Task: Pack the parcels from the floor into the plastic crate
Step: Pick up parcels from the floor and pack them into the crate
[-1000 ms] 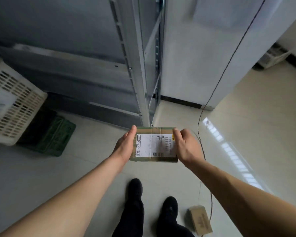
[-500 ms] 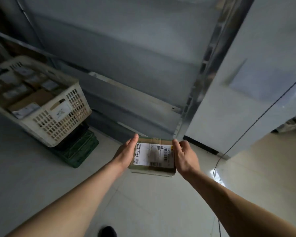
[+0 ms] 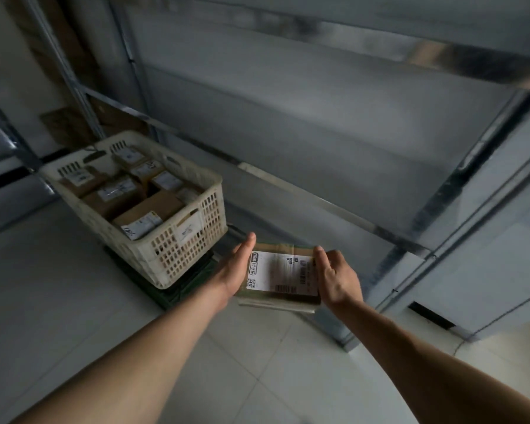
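Note:
A flat cardboard parcel [image 3: 283, 275] with a white shipping label is held level in front of me, above the floor. My left hand [image 3: 234, 269] grips its left edge with the thumb pointing forward. My right hand [image 3: 334, 276] grips its right edge, thumb on top. The white perforated plastic crate [image 3: 172, 255] stands just left of the parcel, close to my left hand. Several labelled cardboard parcels [image 3: 141, 215] lie inside it and fill most of it.
The white crate rests on a dark green crate [image 3: 184, 290] on the pale tiled floor [image 3: 74, 316]. Grey metal shelving [image 3: 318, 142] runs behind and to the right, with an upright post [image 3: 441, 209] near my right hand. Brown cardboard [image 3: 68, 127] leans behind the crate.
My view has swung left, and the white crate now lies close beside the parcel. Both hands keep the same hold on the parcel. My feet and the floor parcel have left the view.

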